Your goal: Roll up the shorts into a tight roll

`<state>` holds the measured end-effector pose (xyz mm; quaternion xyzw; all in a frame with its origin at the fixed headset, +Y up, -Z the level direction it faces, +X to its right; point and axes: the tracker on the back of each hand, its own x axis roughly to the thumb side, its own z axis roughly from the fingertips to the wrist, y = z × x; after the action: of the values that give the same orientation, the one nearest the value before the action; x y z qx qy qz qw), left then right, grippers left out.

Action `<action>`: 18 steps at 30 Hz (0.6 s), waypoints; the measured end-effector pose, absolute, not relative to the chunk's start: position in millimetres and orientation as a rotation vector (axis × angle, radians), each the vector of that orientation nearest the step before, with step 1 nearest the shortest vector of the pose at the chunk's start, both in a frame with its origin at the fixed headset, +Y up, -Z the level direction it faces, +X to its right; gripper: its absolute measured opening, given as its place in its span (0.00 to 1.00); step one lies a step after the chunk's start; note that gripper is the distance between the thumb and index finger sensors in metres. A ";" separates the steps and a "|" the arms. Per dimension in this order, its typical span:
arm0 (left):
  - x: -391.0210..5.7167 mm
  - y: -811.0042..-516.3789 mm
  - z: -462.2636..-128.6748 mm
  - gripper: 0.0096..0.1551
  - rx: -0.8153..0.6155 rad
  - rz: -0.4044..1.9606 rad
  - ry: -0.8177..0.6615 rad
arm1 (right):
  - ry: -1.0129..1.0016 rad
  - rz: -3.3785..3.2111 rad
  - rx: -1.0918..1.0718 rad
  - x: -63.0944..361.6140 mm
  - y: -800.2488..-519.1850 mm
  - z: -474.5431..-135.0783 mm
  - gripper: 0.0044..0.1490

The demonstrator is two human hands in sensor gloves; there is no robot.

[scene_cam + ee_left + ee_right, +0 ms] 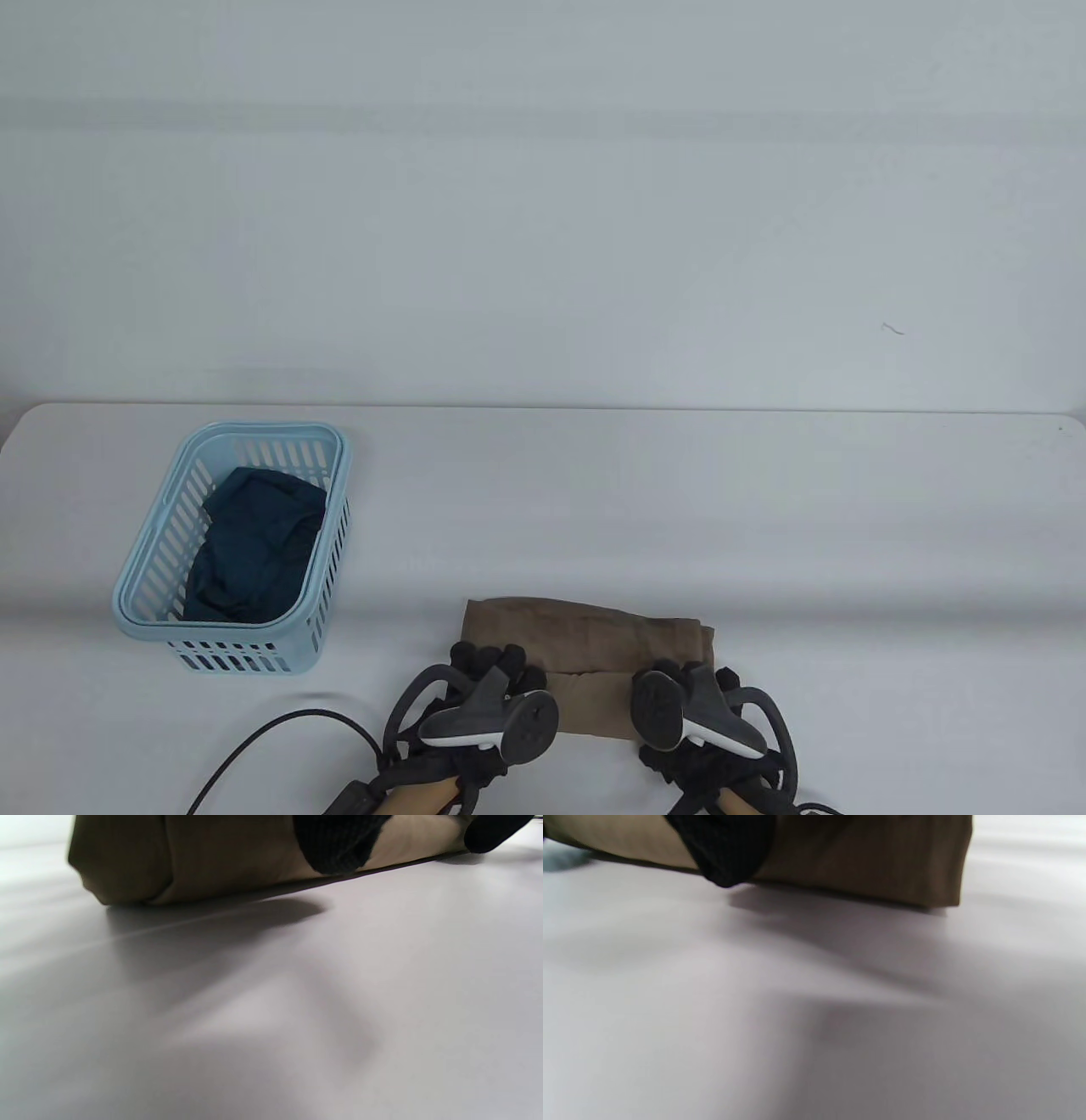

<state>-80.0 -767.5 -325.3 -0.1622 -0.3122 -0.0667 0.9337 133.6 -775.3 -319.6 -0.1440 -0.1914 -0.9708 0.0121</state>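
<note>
Both our hands sit at the near edge of the white table (764,526), each with a grey tracker strapped on its back: our left hand (488,679) and our right hand (708,692) are planted on the tan shorts (585,632), which lie folded into a long flat band just ahead of us, slightly right of the table's middle. Between the hands the near edge of the cloth shows a thicker rolled lip. On the left wrist view a black gloved finger (335,842) curls down over the rounded, rolled side of the shorts (203,855), so our left hand is grasping the roll; on the right wrist view a gloved finger (725,846) likewise wraps over the fabric (865,857) close to its squared end, so our right hand grips it too. Well off to the left stands a pale blue slatted basket (144,552) holding a crumpled dark teal garment (254,548), and a black cable (280,734) loops across the table near our left wrist
</note>
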 end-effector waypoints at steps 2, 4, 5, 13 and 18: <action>-83.4 -769.3 -328.3 0.42 -0.316 -0.112 -0.620 | -0.515 -3.034 -0.463 132.7 -776.6 -320.8 0.50; -85.4 -771.3 -329.7 0.41 -0.271 -0.095 -0.613 | -0.504 -3.052 -0.472 133.7 -773.2 -321.3 0.49; -86.2 -770.9 -329.9 0.40 -0.243 -0.095 -0.620 | -0.506 -3.070 -0.476 135.2 -771.6 -321.6 0.48; -100.9 -754.9 -336.7 0.32 -0.278 0.070 -0.578 | -0.773 -3.344 -0.532 151.2 -759.1 -327.7 0.41; -101.5 -757.5 -336.5 0.32 -0.376 0.123 -0.571 | -0.824 -3.399 -0.505 157.5 -756.7 -330.3 0.36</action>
<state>-101.5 -757.5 -336.5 -0.1841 -0.2798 0.0601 0.9403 157.5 -756.7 -330.3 -0.1401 -0.2286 -0.9435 -0.1947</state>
